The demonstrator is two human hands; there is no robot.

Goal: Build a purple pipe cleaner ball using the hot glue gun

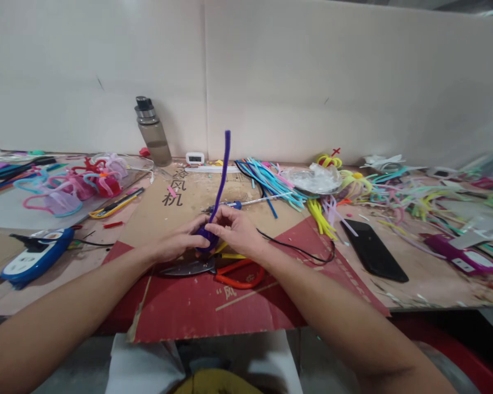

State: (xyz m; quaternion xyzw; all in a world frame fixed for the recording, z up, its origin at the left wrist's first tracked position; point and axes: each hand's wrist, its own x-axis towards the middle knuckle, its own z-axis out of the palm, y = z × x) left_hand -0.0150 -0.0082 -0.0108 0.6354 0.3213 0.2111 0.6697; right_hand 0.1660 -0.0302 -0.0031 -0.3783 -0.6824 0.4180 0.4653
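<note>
A pale wall (271,82) backs a cluttered bench; a sheet of cardboard (258,312), partly red, covers the middle of the work area. Above it, between the two hands, is a small purple ball (206,243), with a purple stem (223,178) rising from it, upright and slightly curved.

Grip: the left hand (178,241) pinches the ball from its side, thumb on the near face; the right hand (239,232) grasps it opposite, thumb at the top, near the stem's base. Fingers behind the ball are largely hidden, and firmness of hold cannot be told.

Handling, as judged: very light; soft and fuzzy outside, probably wire-cored, since the stem stands unsupported. Slipping appears unlikely; bending or crushing is the likelier fault. Sound holding points are the ball's sides and the stem's base; the free tip would flex.

Scissors (240,285) with red handles lie just below the hands.
</note>
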